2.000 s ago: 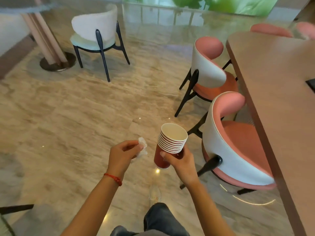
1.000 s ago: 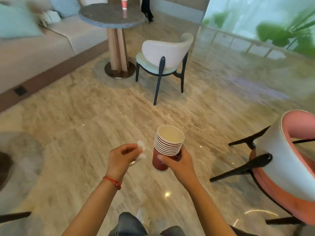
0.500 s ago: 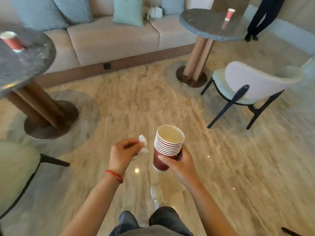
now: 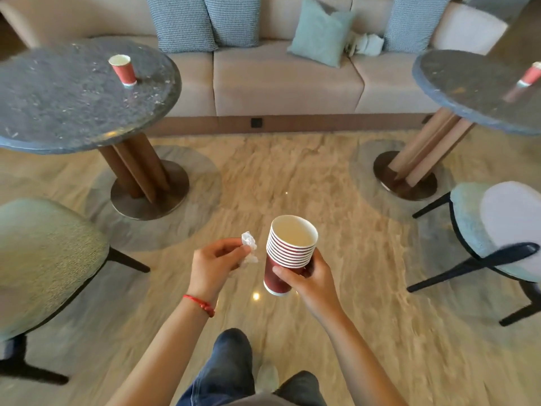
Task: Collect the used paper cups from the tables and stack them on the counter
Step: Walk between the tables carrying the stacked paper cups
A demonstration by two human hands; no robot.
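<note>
My right hand (image 4: 310,276) grips a stack of several red paper cups (image 4: 288,253) with white rims, held upright at chest height over the floor. My left hand (image 4: 215,263) pinches a crumpled white tissue (image 4: 248,250) just left of the stack. One red paper cup (image 4: 123,70) stands upright on the round grey table (image 4: 67,112) at the left. Another red cup (image 4: 530,77) stands on the round grey table (image 4: 468,92) at the right edge, blurred.
A beige sofa (image 4: 281,80) with blue and teal cushions runs along the back. A green-seated chair (image 4: 44,253) stands at the left, a pale chair (image 4: 497,230) at the right. Open marble floor (image 4: 292,177) lies between the two table pedestals.
The view has swung left from the long table and pink chairs to face the sofa and both round tables. My hands keep the same hold on the cup stack and the tissue.
</note>
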